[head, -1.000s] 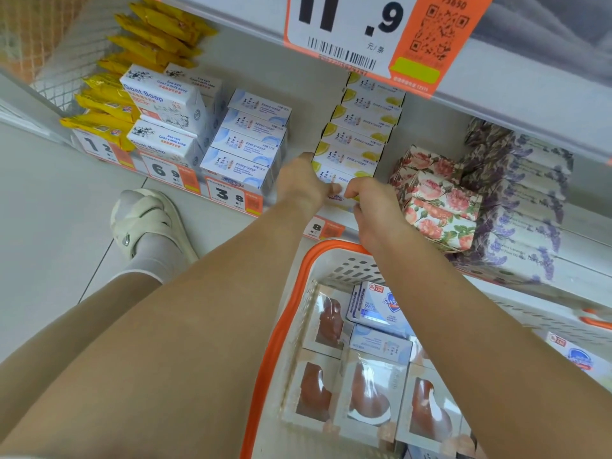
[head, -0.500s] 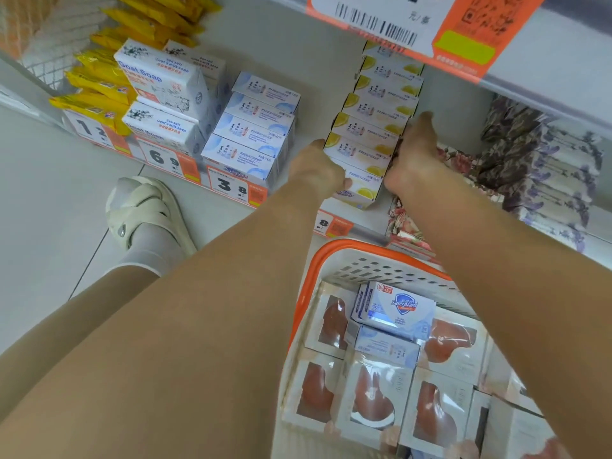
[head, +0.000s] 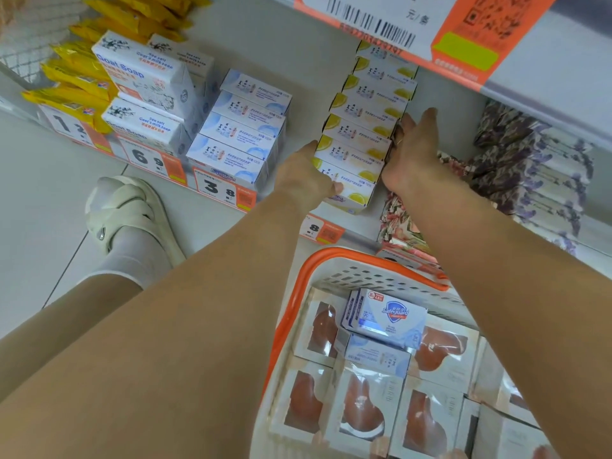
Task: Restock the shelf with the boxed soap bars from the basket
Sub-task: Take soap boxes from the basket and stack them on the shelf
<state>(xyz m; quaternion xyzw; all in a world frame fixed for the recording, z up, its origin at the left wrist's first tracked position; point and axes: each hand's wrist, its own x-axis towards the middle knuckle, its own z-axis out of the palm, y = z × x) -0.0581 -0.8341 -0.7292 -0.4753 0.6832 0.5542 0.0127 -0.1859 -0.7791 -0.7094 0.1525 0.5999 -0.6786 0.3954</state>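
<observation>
Your left hand (head: 306, 180) and right hand (head: 410, 154), fingers straight, press both ends of the white-and-yellow lemon cardboard soap boxes (head: 357, 140) rowed on the white shelf (head: 298, 61); they're likely light, stiff, slide easily, so squeeze the short ends.

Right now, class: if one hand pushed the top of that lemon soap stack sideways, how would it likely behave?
The lemon soap stack is tall and one box wide, so it would probably tip or shear. The cartons look smooth, so layers may slide. The left hand and right hand bracket it, which suggests it needs steadying.
</observation>
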